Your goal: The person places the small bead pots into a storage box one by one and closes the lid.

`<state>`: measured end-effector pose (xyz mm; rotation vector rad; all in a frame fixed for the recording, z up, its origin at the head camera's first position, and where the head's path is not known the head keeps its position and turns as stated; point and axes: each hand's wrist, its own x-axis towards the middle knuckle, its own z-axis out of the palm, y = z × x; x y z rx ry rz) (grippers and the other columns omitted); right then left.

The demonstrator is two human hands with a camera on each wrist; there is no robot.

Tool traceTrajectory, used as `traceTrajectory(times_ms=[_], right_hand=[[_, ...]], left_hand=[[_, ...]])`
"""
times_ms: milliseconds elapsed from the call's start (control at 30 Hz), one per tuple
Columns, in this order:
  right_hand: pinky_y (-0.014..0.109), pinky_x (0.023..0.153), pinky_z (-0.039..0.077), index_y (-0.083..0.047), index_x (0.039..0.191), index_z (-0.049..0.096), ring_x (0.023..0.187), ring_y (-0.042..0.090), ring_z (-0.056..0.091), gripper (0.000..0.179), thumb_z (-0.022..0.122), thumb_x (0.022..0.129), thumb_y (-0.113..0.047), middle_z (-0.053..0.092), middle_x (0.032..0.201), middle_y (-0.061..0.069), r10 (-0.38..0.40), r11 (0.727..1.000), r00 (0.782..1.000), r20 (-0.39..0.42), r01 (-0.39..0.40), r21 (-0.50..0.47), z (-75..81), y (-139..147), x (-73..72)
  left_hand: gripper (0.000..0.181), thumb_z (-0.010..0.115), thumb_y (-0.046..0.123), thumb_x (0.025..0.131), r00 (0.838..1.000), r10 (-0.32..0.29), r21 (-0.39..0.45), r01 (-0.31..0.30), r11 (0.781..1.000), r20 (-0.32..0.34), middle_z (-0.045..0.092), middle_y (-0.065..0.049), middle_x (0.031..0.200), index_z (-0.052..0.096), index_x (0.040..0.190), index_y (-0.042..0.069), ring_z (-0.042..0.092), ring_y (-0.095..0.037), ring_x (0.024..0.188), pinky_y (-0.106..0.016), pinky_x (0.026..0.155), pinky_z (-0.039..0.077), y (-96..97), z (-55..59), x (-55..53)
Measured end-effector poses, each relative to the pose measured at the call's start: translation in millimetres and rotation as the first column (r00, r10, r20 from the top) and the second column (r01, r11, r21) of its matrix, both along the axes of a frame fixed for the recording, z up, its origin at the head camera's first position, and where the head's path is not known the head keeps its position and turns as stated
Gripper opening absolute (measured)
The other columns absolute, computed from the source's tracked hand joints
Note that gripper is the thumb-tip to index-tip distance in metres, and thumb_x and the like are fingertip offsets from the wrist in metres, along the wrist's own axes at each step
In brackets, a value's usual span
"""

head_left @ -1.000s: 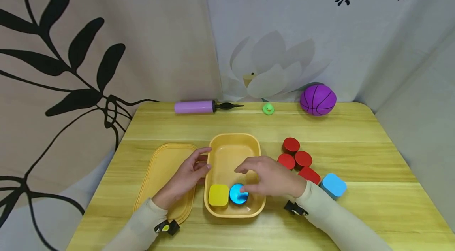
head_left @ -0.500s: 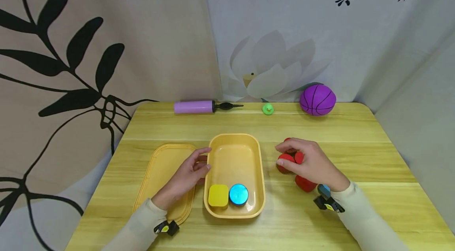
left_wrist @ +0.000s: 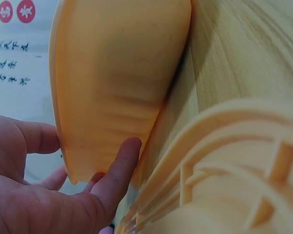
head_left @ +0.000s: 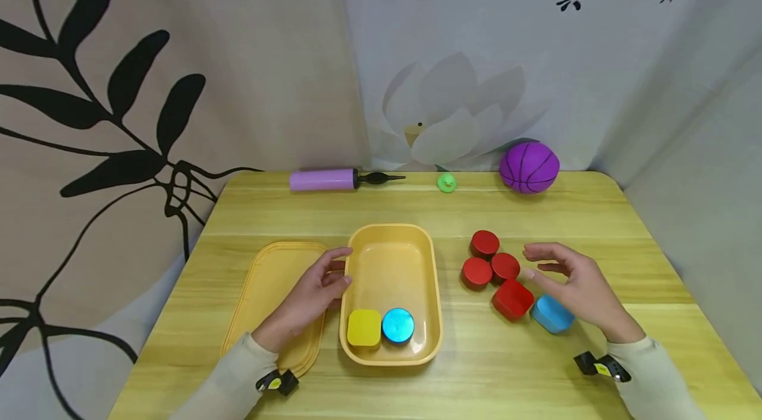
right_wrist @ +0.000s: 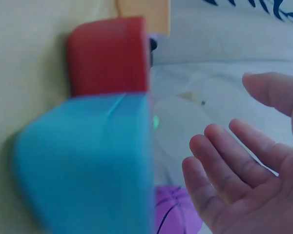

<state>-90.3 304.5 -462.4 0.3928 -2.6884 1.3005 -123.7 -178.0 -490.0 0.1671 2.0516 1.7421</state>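
1. We see the box [head_left: 389,281] at the lower centre of the frame: shallow, tan-yellow, round-cornered, glossy inside. We judge it light and fairly stiff, best lifted by opposite rims.
2. The lid [head_left: 268,281] lies left of it, flat and ridged along its edge; probably light and a little flexible, so we would take its edge.
3. Our left hand [head_left: 315,297] is relaxed, its fingertips resting at the box's left wall and rim. Our right hand [head_left: 574,284], right of centre, is loose and holds nothing, its thumb towards the red pieces.
4. Lower right, the red block [head_left: 512,301] and the blue block [head_left: 551,314] sit just beside each other, smooth and rounded. We expect them light, hard and slightly slippery; opposite sides give the surest hold.
5. The yellow block [head_left: 364,329] stands in the box's lower left, with matching rounded corners.
6. Three red discs [head_left: 505,267] cluster above the red block; the shiny blue disc [head_left: 397,326] sits right of the yellow block. We would pinch each round its side.
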Motion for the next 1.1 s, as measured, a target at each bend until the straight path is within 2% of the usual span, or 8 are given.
traceTrajectory(times_ms=[167,400,633,767,867,1100], right_hand=[[0.013,0.093,0.054,-0.004,0.135,0.067,0.113,-0.006,0.065,0.039,0.077,0.098,-0.013,0.068,0.123,-0.017,-0.026,1.0,0.999,0.03,0.026,0.015,-14.0,18.3,9.7],[0.012,0.092,0.053,-0.006,0.139,0.064,0.113,-0.008,0.065,0.042,0.075,0.101,-0.019,0.071,0.131,0.009,-0.036,0.999,0.992,0.121,0.033,0.024,-26.7,32.8,26.6],[0.009,0.091,0.05,-0.007,0.147,0.058,0.12,-0.016,0.055,0.057,0.08,0.096,-0.02,0.065,0.143,0.016,0.02,0.999,0.978,0.207,-0.028,0.035,-35.3,42.9,40.6],[0.012,0.089,0.051,-0.008,0.154,0.052,0.116,-0.013,0.054,0.072,0.085,0.092,-0.025,0.058,0.15,0.018,0.039,0.997,0.962,0.271,-0.056,0.054,-36.1,45.9,44.0],[0.014,0.088,0.051,-0.01,0.155,0.051,0.115,-0.01,0.054,0.076,0.086,0.091,-0.029,0.057,0.151,0.018,0.039,0.994,0.959,0.282,-0.068,0.091,-35.9,47.2,44.0],[0.013,0.088,0.052,-0.013,0.151,0.057,0.113,-0.01,0.056,0.074,0.089,0.087,-0.03,0.065,0.144,0.015,0.038,0.986,0.973,0.229,-0.074,0.15,-35.4,50.6,38.9]], left_hand=[[0.055,0.058,0.017,0.11,1.0,0.021,-0.013,-0.021,1.0,0.01,0.048,-0.018,0.154,0.038,0.162,0.024,0.059,-0.035,0.129,-0.04,0.089,0.06,0.1,-1.0,0.7],[0.055,0.057,0.017,0.11,1.0,0.021,-0.007,-0.021,1.0,0.009,0.048,-0.019,0.154,0.037,0.162,0.022,0.059,-0.035,0.128,-0.04,0.089,0.061,-1.7,-1.7,0.4],[0.056,0.058,0.02,0.111,1.0,-0.001,0.008,0.001,1.0,0.006,0.045,-0.022,0.155,0.036,0.162,0.02,0.057,-0.037,0.129,-0.04,0.09,0.06,-3.1,-2.6,1.2],[0.057,0.058,0.021,0.11,1.0,0.0,0.007,0.0,1.0,0.005,0.045,-0.022,0.155,0.035,0.162,0.02,0.057,-0.036,0.129,-0.04,0.09,0.06,-3.2,-2.1,1.9],[0.057,0.058,0.02,0.11,1.0,0.004,0.001,-0.004,1.0,0.008,0.046,-0.022,0.154,0.036,0.162,0.02,0.058,-0.036,0.128,-0.039,0.089,0.06,-3.1,-1.5,2.3],[0.057,0.057,0.02,0.11,1.0,-0.001,0.013,0.001,1.0,0.003,0.046,-0.022,0.155,0.035,0.162,0.02,0.057,-0.036,0.129,-0.039,0.09,0.06,-2.5,-1.1,1.9]])
